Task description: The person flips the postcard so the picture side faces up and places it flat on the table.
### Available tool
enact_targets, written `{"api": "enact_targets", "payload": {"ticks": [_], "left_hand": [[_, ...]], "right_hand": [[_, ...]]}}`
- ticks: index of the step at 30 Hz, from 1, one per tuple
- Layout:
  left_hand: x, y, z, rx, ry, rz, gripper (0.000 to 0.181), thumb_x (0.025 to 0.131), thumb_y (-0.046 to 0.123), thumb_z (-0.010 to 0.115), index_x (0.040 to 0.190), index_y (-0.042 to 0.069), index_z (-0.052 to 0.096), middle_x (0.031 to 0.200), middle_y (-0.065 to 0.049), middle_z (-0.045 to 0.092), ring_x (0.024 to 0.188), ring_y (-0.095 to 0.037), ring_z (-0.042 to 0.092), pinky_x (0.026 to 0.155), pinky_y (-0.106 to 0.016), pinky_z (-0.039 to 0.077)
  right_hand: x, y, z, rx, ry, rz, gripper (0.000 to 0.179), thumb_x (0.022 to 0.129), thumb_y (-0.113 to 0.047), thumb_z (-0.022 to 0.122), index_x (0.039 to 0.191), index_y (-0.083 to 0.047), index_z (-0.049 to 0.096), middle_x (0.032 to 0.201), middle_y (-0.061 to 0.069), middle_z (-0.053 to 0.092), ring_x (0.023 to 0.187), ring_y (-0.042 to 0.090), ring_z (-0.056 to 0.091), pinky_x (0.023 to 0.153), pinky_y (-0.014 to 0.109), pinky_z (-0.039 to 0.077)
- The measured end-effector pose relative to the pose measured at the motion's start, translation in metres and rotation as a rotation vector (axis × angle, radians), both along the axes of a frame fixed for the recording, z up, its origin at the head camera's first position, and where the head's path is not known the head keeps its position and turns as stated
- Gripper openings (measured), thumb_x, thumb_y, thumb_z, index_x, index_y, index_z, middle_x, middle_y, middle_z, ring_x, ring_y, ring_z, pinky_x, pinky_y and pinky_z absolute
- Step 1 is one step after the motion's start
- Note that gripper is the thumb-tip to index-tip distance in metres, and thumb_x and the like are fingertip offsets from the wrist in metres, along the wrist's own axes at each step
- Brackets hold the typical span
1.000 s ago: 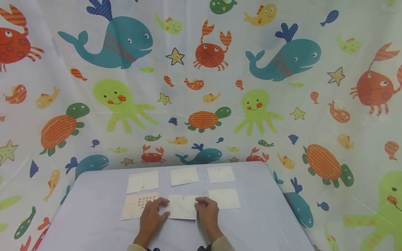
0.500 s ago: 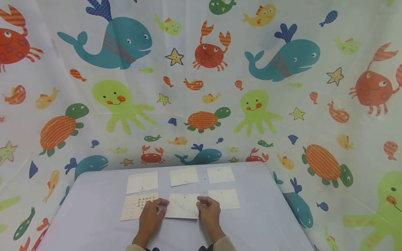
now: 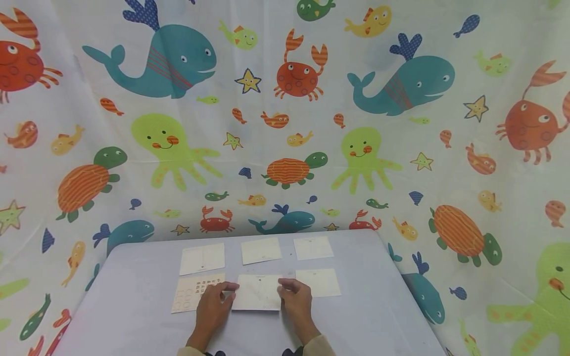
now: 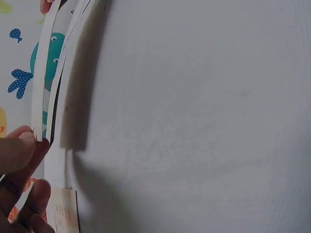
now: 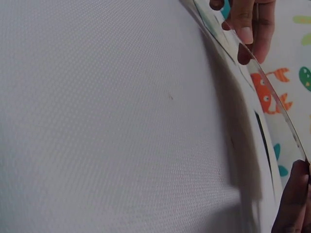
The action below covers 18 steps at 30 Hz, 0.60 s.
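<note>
A white card (image 3: pixel 257 293) with a small dark mark near its top edge is held flat between both hands at the front of the table. My left hand (image 3: pixel 212 308) pinches its left edge between thumb and fingers. On the opposite edge, my right hand (image 3: pixel 297 305) pinches it the same way. Both wrist views show the card edge-on, as a thin pale strip (image 4: pixel 43 73) raised off the table with a shadow under it. A printed card (image 3: pixel 196 294) with dark characters and pale outlines lies beside my left hand, which partly covers it.
Further white cards lie on the white-covered table (image 3: pixel 369 316): a back row with a left card (image 3: pixel 202 259), a middle card (image 3: pixel 261 250) and a right card (image 3: pixel 313 247), plus one (image 3: pixel 318 282) beside my right hand. A curtain (image 3: pixel 276 138) printed with sea animals hangs behind.
The held card has shifted slightly left and looks a little larger, with its near edge more level. My left hand has moved slightly left with it. The other cards have stayed put.
</note>
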State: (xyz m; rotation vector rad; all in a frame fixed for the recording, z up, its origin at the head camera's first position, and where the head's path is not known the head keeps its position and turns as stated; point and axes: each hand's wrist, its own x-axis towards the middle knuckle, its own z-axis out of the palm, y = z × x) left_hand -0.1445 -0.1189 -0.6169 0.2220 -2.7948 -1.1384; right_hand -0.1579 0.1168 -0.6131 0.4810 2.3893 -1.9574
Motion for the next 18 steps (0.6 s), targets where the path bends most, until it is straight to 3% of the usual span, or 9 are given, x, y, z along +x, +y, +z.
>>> {"api": "enact_targets", "payload": {"ticks": [8,18], "left_hand": [[0.0,-0.001,0.008,0.014,-0.021,0.027,0.023,0.093,0.013,0.076,0.112,0.023,0.081,0.083,0.005,0.063,0.079,-0.014,0.049,0.068,-0.029,0.035],[0.003,-0.006,0.014,0.023,0.037,0.046,0.022,0.09,0.009,0.077,0.107,0.023,0.083,0.085,0.004,0.067,0.079,-0.014,0.053,0.067,-0.029,0.036]], "right_hand": [[-0.002,-0.001,-0.001,-0.017,-0.01,0.006,0.02,0.089,-0.01,0.078,0.108,-0.015,0.079,0.107,0.002,0.077,0.084,0.014,0.07,0.071,0.026,0.056],[-0.001,0.001,0.003,-0.024,-0.017,0.068,0.021,0.088,-0.009,0.079,0.108,-0.015,0.08,0.105,0.002,0.076,0.082,0.014,0.07,0.071,0.028,0.057]]}}
